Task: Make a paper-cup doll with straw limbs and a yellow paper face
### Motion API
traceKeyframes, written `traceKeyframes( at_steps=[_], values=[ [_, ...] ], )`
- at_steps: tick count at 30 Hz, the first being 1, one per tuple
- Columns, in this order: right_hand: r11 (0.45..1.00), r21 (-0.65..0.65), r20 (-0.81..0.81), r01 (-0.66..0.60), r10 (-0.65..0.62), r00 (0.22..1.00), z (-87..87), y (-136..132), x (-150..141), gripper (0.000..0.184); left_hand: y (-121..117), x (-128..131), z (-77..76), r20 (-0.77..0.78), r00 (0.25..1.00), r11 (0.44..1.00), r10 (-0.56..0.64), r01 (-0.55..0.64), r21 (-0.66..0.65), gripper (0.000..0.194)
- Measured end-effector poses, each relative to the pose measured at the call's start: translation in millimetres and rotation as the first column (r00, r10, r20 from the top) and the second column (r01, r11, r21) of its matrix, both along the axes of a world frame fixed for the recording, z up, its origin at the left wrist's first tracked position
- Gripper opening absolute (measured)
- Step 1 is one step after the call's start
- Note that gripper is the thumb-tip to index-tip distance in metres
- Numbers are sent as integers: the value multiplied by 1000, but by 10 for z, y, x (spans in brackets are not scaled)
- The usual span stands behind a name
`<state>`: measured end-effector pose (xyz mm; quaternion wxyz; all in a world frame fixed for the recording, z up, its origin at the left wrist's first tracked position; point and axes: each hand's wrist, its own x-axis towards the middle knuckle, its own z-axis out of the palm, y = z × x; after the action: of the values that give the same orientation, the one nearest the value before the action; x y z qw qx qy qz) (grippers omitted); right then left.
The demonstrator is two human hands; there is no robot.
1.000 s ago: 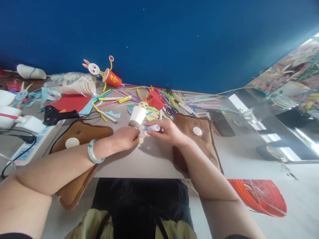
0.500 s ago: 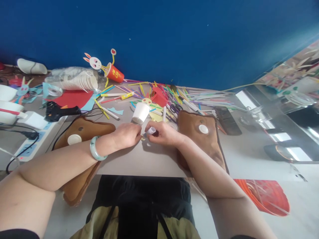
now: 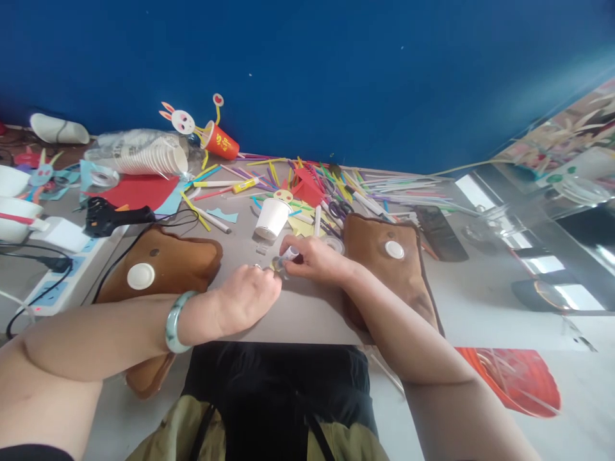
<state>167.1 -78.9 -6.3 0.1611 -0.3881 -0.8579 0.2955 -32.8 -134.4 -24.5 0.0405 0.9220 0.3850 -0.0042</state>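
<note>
Gripping a pale cylinder (image 3: 291,253) in the right hand (image 3: 314,259), near the white cup (image 3: 273,219). Holding the left hand (image 3: 245,293) curled beside a small yellowish disc (image 3: 275,264); cannot tell whether pinching it.

A deep blue wall (image 3: 288,77) fills the far side of the room, dotted with a few small pale specks and turning hazier towards the right, where bright light washes over it. Against it I see a long grey table (image 3: 307,320), its right end bleached by glare near a dark, shiny surface (image 3: 589,224) broken by white patches of light. Below, a pale floor (image 3: 583,384) shows, brightest at the right.
</note>
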Motion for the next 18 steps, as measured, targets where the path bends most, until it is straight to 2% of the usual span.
traceKeyframes(
  at_steps=[4, 12, 15, 18],
  values=[
    [1000, -15, -3, 9, -9, 1000, 2, -6, -4, 15, -115, 68, 13, -85, 996, 1000, 5, -5, 0, 27],
    [1000, -4, -15, 17, -18, 1000, -11, 7, -11, 14, -207, -61, -250, -104, 990, 964, -99, 121, 235, 29],
    [1000, -13, -25, 23, -23, 999, -20, 15, -8, 14, -226, -73, -261, -104, 987, 949, -119, 144, 281, 31],
    [1000, -18, -36, 21, -21, 999, -30, 19, -5, 16, -216, -47, -244, -114, 988, 955, -100, 128, 266, 29]
  ],
)
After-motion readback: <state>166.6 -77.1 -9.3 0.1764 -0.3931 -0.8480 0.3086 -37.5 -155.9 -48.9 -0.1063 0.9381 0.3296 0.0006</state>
